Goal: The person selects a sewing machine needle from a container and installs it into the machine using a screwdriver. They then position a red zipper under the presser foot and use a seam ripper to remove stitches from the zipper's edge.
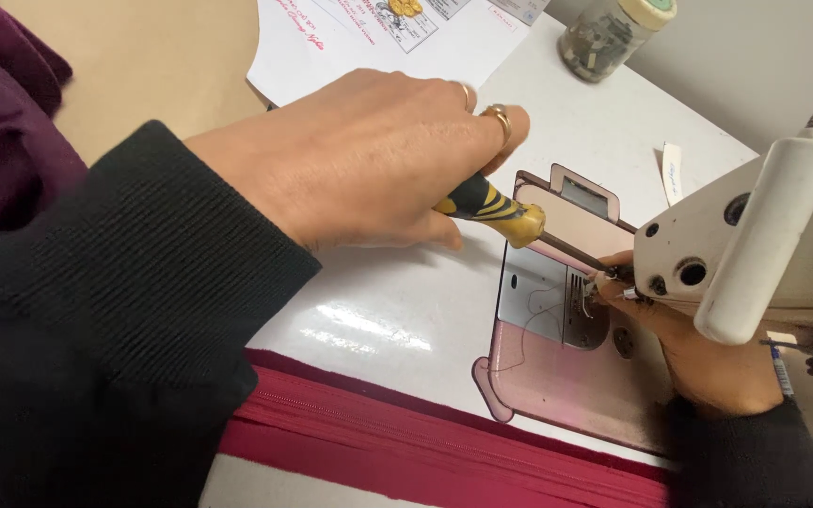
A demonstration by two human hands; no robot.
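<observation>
1. A person's left hand (369, 155), in a black ribbed sleeve and wearing two gold-coloured rings, is closed around a screwdriver (505, 214) over a white bench (576, 122).

2. The screwdriver has a stubby handle striped yellow and black, ending in a yellow collar; a thin dark metal shaft runs from it, slanting down to the right toward the needle area of a sewing machine (755, 235). The handle's rear end is hidden inside the palm; the tip is lost behind the machine head and fingers.

3. The right hand (708, 362), also black-sleeved, reaches up from below, under the cream-coloured machine head, its fingertips (613, 277) drawn together at the spot where the shaft ends. Whether they pinch a small part cannot be told.

4. Beneath the shaft lies a metal needle plate (543, 301) with a loose strand of thread across it, set in a pink translucent cover plate (557, 386) let into the bench.

5. A long white handle-like part (764, 235) on a flexible metal neck crosses in front of the machine head.

6. A strip of dark red fabric (425, 442) with stitched ridges runs along the near edge of the bench.

7. At the far side, printed paper sheets (369, 47) and a clear jar (613, 33) with a pale lid, filled with small dark items, rest on the bench.
</observation>
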